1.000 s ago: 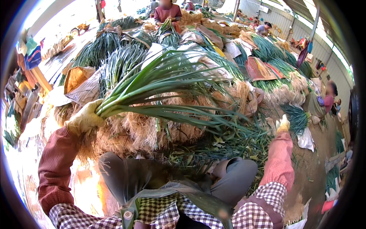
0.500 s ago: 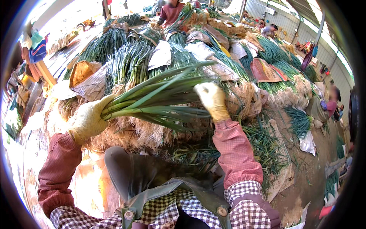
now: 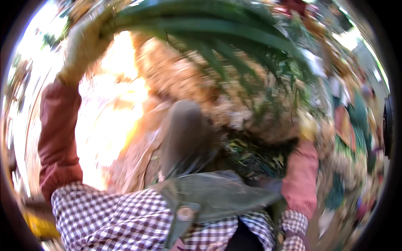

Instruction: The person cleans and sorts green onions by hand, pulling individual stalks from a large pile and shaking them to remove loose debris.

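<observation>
A bunch of long green onions (image 3: 209, 27) arches across the top of the view, blurred by motion. My left hand (image 3: 86, 46), in a pale yellowish glove, is closed around the stalk end at the upper left. The leaves fan out to the right and droop at their tips. Low on the right, my right hand (image 3: 309, 126), in the same kind of glove, is apart from the leaves. It lies close to the heaped roots, and its fingers are too smeared to make out.
Piled onion roots (image 3: 184, 71) lie in front of me, behind my raised knee (image 3: 186, 125). Loose green leaf scraps (image 3: 259, 157) litter the ground right of the knee. A sunlit brownish sheet (image 3: 134, 146) spreads to its left. More onion bundles (image 3: 360, 115) stand at the right.
My head view has swung and tilted. The left hand has risen in the picture with the onions. My right hand has moved down and right, away from the leaves.
</observation>
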The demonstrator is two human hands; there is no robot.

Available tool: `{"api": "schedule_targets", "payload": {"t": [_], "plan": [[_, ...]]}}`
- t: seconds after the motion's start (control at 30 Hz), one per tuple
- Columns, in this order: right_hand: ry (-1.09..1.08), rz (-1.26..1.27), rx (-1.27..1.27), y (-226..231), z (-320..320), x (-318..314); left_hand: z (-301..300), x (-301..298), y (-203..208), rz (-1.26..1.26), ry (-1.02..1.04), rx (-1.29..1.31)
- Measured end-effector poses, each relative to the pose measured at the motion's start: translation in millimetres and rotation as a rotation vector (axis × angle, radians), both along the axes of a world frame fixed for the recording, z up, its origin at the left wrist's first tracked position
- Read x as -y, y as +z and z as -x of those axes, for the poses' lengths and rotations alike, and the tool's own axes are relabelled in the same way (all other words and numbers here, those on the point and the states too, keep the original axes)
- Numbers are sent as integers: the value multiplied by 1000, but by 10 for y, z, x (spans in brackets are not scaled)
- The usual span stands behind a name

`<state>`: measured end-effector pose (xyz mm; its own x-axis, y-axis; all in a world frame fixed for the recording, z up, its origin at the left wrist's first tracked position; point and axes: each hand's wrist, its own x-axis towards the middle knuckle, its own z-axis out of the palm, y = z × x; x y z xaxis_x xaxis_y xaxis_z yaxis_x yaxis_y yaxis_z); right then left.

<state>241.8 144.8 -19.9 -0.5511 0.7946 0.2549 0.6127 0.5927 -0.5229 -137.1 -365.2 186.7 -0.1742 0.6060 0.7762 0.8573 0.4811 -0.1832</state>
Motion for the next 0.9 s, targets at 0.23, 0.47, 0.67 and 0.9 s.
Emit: {"api": "schedule_targets", "payload": {"t": [0.23, 0.47, 0.67, 0.9], "plan": [[-271, 520, -98, -528, -1018, -771, 172, 2351, -722, -441, 974, 526], [-290, 580, -17, -707, -632, -263, -948, 2005, -3107, -938, 1173, 1319], [-260, 546, 91, -515, -344, 79, -2148, 1891, -5562, -1104, 1363, 1942], [-310, 492, 155, -238, -806, 211, -1824, 2007, -6111, -937, 1432, 1960]]}}
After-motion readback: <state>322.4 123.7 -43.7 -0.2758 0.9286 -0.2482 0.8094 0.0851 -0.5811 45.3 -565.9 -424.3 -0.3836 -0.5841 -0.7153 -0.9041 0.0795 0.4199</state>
